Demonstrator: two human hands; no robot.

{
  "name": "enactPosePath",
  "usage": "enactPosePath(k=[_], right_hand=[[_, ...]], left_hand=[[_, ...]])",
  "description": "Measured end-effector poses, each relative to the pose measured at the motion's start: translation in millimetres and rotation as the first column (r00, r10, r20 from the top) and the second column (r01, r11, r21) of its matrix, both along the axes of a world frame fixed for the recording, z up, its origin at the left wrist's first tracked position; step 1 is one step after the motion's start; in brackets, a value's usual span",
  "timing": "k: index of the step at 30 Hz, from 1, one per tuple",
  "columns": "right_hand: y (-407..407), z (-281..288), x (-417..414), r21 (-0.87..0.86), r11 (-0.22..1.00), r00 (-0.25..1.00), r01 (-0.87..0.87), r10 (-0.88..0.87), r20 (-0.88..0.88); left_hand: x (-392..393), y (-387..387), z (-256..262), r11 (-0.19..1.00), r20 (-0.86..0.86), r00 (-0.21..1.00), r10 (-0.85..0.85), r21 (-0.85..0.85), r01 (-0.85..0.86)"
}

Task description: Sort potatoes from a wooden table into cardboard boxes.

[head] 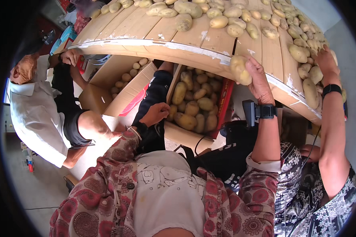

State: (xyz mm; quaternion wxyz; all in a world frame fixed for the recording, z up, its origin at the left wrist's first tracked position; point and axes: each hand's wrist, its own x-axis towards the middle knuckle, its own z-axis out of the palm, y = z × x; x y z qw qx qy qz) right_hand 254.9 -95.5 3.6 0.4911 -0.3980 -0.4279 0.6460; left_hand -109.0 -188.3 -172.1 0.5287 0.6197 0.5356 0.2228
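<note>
My right hand [259, 78] is raised at the front edge of the wooden table [178, 49], its fingers around a large potato [240, 70]. Lower and to the left, my left hand [155, 114] hovers above my knee, by the left side of an open cardboard box, its fingers curled with no object visible in them. That box [190, 134], with a red side panel, stands below the table edge and holds many potatoes [191, 108] of mixed sizes. More loose potatoes [184, 22] lie across the tabletop.
A second cardboard box [130, 91] with smaller potatoes stands at the left. A person in a white shirt [38, 103] sits beside it. At the right, a co-worker's hand [327, 60] reaches onto the potato pile. A dark cable [302, 166] hangs between us.
</note>
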Motion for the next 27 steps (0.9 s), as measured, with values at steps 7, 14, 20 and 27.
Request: enactPosePath(k=[7, 14, 20, 27], right_hand=[[-20, -38, -38, 0.113, 0.828, 0.576, -0.549, 0.277, 0.769], [0, -62, -27, 0.222, 0.907, 0.636, -0.358, 0.062, 0.769], [18, -44, -31, 0.227, 0.963, 0.701, -0.145, -0.062, 0.710], [20, -18, -23, 0.079, 0.978, 0.890, -0.191, 0.139, 0.434]], left_hand=[[-11, 6, -8, 0.904, 0.053, 0.964, 0.262, -0.363, -0.226], [-11, 1, -13, 0.920, 0.102, 0.960, 0.260, -0.329, -0.214], [-2, 9, -16, 0.945, -0.013, 0.988, 0.157, -0.288, -0.154], [45, 16, 22, 0.957, -0.090, 0.980, -0.178, -0.246, 0.151]])
